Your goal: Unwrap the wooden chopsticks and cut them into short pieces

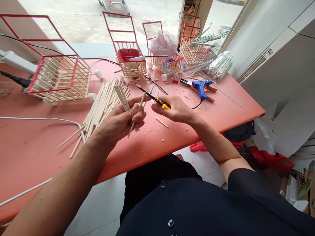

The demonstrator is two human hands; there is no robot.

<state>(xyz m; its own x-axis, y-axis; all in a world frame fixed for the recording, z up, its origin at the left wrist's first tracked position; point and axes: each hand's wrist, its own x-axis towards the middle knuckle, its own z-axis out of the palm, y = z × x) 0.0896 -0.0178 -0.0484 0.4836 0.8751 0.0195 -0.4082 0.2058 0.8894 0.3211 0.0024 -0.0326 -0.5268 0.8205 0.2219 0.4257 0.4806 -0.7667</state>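
Above the table's front part, my left hand (125, 119) is closed round a bundle of thin wooden sticks (121, 97). One more stick (141, 102) slants across its fingers and thumb. My right hand (176, 109) grips a utility knife (161, 103) with a yellow and black handle. The knife's dark blade end points left, close to the upper end of that slanting stick; whether they touch I cannot tell. A pile of loose sticks (100, 101) lies behind and left of my left hand. Short cut pieces, such as this stick piece (161, 122), lie on the pink table (157, 149).
Several small stick-built carts with red-trimmed frames, such as the left cart (61, 78) and the middle cart (133, 65), stand along the back. A blue glue gun (202, 88) and orange-handled pliers (209, 98) lie at right. A white cable (61, 120) crosses the left side.
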